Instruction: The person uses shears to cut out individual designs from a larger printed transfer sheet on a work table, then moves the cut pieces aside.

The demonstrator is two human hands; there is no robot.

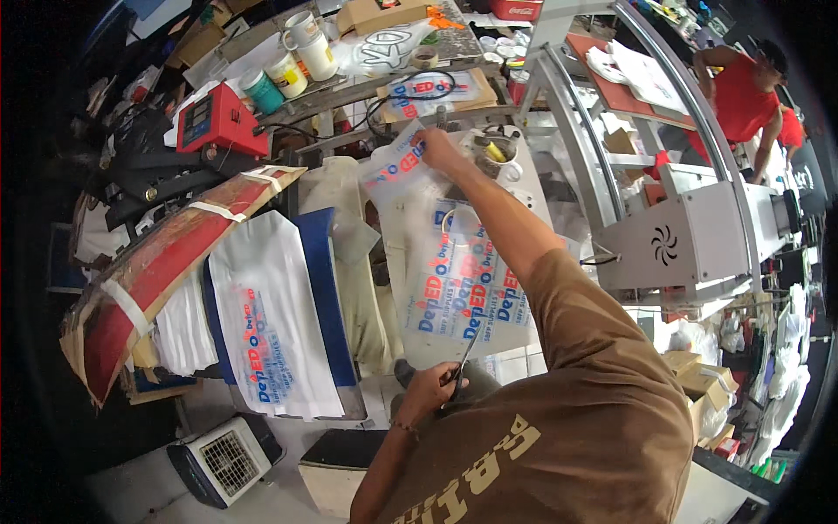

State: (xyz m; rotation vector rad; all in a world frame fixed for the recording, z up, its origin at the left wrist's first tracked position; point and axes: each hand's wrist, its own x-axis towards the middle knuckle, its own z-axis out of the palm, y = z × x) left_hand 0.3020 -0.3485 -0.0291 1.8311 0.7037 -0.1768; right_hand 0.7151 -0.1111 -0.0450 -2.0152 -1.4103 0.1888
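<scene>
My left hand [429, 389] is closed around a pair of scissors [467, 353], blades pointing away from me. Reaching forward, my right hand [439, 148] pinches a cut piece of clear film [390, 173] with red and blue print and holds it near the far end of the white tabletop. Below my outstretched arm, several printed film pieces [445, 293] lie on that tabletop [423, 348], with a roll of tape [447, 220] on them. To the left, a white cloth item [266, 323] bearing similar print lies over a dark blue pad [325, 288].
A heat press with a red control box [223, 122] and a tilted red plate [170, 284] stands left. Jars [285, 75] line the back bench. A metal frame machine [676, 236] rises right. A person in red [746, 100] is behind it. A mug [499, 159] holds tools.
</scene>
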